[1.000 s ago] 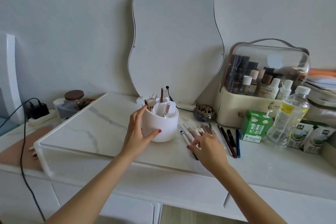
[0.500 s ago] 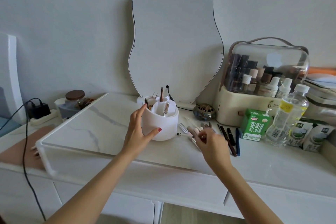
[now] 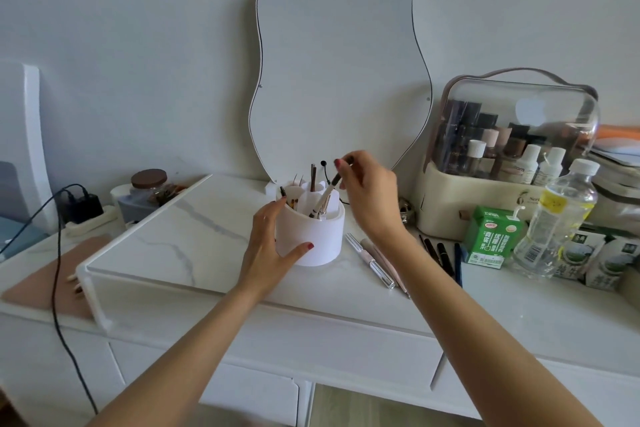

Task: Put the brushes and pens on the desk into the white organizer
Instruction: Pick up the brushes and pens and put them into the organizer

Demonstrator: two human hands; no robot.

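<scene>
The round white organizer [image 3: 320, 243] stands mid-desk with several brushes upright in its compartments. My left hand [image 3: 273, 253] wraps around its left side. My right hand [image 3: 369, 194] hovers just above and right of it, pinching a white-handled brush [image 3: 327, 196] that slants down into a front compartment. To the right of the organizer, silver and pink pens [image 3: 374, 260] lie on the desk. Farther right lie dark pens [image 3: 445, 258], one of them blue.
A wavy mirror [image 3: 339, 73] leans on the wall behind the organizer. At right are a clear-lidded cosmetics case [image 3: 512, 156], a green carton [image 3: 491, 239], a plastic bottle [image 3: 557, 218] and drink cartons. A jar [image 3: 149, 184] and a charger with cable [image 3: 81, 206] sit at left.
My right hand rose from the pens on the desk with a white-handled brush and now holds it over the organizer, tip inside. My left hand stayed on the organizer.
</scene>
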